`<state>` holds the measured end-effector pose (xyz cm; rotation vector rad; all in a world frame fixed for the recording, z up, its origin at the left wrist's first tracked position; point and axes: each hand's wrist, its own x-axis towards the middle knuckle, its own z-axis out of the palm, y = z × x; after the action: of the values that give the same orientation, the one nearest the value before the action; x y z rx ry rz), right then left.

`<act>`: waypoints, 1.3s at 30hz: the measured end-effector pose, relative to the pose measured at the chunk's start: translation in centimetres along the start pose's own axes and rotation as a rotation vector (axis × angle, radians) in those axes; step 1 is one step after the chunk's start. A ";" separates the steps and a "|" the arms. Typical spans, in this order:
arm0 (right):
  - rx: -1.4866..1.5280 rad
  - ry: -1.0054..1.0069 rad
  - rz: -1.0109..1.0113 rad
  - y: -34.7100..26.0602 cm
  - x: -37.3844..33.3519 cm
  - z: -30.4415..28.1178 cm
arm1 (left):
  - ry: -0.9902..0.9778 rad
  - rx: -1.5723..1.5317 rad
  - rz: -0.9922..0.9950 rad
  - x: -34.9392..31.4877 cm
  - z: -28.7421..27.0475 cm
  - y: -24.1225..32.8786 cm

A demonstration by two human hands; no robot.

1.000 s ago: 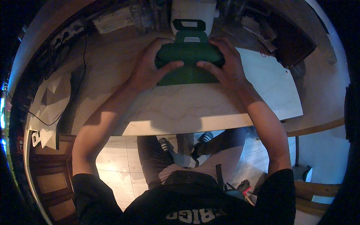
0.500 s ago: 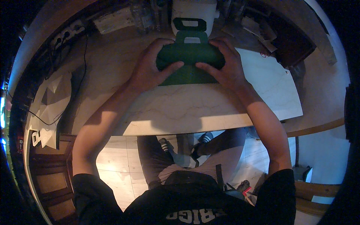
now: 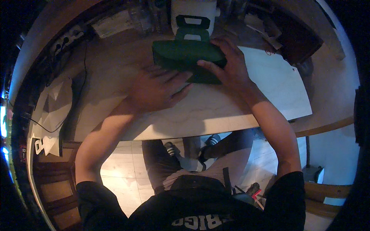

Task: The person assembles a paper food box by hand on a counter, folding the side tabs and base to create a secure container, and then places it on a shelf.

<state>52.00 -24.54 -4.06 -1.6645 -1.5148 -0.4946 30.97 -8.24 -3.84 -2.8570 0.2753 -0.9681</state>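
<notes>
The left hand [image 3: 156, 88] has come off the green carton [image 3: 185, 50], fingers spread and gripping nothing, contact unclear, so the right hand [image 3: 234, 69], curled round its right end, apparently steadies it alone, back from the tabletop's [image 3: 192, 115] near edge

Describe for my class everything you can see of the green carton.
The green carton sits on the pale table, dark and matte, apparently card. Its bulging body lies crosswise, with two flaps with cut-out openings on the far side, in front of a white container. The right hand grips its right end; the left hand is at its near left edge, contact unclear.
</notes>
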 end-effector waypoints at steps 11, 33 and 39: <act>0.014 0.059 -0.010 -0.2 0.3 0.3 | 0.050 0.111 -0.043 0.6 0.1 0.8; -0.015 0.074 -0.003 -0.5 0.4 0.9 | -0.056 -0.349 -0.383 1.4 1.2 0.9; -0.030 0.053 0.017 -0.5 0.4 0.9 | -0.053 -0.472 -0.439 1.7 1.2 0.9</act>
<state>51.41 -23.64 -4.16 -1.6733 -1.4598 -0.5511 32.90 -9.38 -3.94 -3.4646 -0.1646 -0.9975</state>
